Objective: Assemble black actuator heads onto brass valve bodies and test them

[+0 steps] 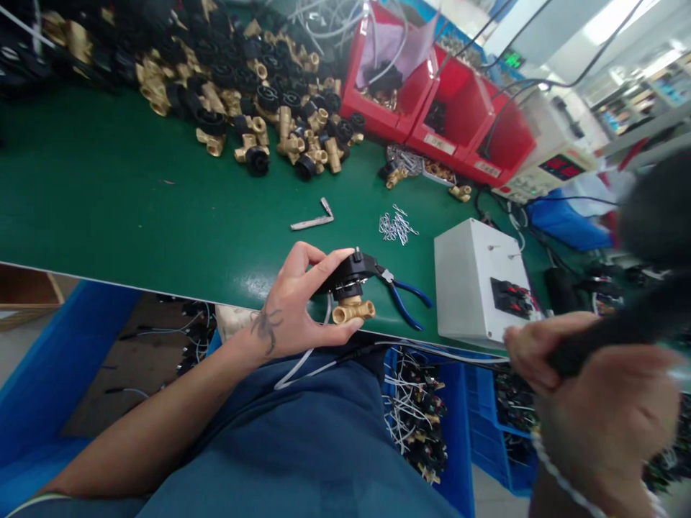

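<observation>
My left hand [302, 309] is closed around a brass valve with a black plastic head [353, 311], gripping it from above and below at the bench edge. A white cable hangs down beside the valve. Blue-handled pliers [404, 295] lie just right of it, their jaws partly hidden by the black head. Raised at the right, my right hand [599, 396] is wrapped around the handle of a black mallet-like tool [656, 216], blurred by motion and cut off by the frame edge. Beyond my left hand lie a small bent metal tool [314, 221] and several metal clips [397, 225].
Brass-and-black valves [291, 137] are heaped at the back of the green bench [108, 187]. Red bins [443, 108] stand behind, beside a device with a red display [561, 167]. A white switch box [480, 280] sits at right. Blue crates [458, 424] of cabled parts are below.
</observation>
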`<action>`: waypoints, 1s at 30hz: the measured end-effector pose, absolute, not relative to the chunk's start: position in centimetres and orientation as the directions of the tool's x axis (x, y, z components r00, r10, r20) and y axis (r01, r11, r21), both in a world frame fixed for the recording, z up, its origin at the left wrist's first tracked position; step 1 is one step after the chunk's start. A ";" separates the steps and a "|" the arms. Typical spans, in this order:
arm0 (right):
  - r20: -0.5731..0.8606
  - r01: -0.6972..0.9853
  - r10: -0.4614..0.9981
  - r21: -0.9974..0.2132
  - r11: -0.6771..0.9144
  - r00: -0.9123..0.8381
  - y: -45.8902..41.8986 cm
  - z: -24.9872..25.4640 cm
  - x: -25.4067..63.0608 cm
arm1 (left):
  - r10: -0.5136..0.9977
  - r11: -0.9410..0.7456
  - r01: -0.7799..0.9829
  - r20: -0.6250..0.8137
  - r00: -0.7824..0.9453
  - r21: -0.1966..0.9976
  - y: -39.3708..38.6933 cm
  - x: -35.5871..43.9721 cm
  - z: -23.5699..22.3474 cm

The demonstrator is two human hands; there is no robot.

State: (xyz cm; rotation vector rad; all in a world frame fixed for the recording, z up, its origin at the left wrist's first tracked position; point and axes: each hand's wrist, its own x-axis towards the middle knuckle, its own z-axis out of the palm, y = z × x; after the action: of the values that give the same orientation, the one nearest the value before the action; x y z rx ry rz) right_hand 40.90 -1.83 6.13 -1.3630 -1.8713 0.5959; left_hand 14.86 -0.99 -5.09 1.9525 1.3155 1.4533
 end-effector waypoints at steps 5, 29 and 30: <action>0.179 0.599 0.925 -0.717 0.356 -0.335 -1.6 5.2 40.6 | 0.855 -0.481 0.455 0.516 0.052 0.750 -1.0 14.8 -4.9; -0.114 0.785 0.911 -0.558 0.271 -0.396 -1.4 5.9 40.5 | 0.852 -0.493 0.415 0.522 0.050 0.765 -0.7 15.0 -5.2; -0.077 0.774 0.925 -0.576 0.264 -0.372 -1.5 6.0 40.7 | 0.849 -0.496 0.417 0.525 0.050 0.762 -0.7 15.0 -5.2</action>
State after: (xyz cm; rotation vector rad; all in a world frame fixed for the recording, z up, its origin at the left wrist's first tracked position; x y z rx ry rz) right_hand 40.75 -1.48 5.98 -1.5686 -2.2618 0.7847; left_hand 14.98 -0.72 -5.20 1.9293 1.2691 1.4365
